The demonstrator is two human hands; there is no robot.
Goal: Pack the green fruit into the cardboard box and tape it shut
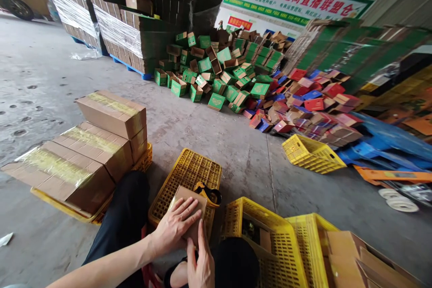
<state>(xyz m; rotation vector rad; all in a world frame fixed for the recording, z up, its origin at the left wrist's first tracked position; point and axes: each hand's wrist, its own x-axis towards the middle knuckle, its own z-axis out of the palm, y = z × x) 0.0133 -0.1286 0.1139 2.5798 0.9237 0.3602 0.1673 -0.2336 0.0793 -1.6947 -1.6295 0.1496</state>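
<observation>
A small brown cardboard box point(189, 192) rests on an overturned yellow plastic crate point(193, 165) between my knees. My left hand point(178, 221) lies flat across the box, fingers stretched out. At the box's near right edge is my right hand point(201, 258), its index finger extended along the cardboard. A yellow and black tape dispenser point(209, 194) lies on the crate just beyond the box. The box's underside and part of its near side are hidden by my hands.
Taped cartons point(96, 144) are stacked on a yellow crate to my left. Yellow crates point(286, 252) stand at my right, one holding open cardboard boxes point(357, 256). Green boxes point(216, 78) and red and blue boxes point(307, 103) are heaped ahead, near a blue pallet jack point(381, 139).
</observation>
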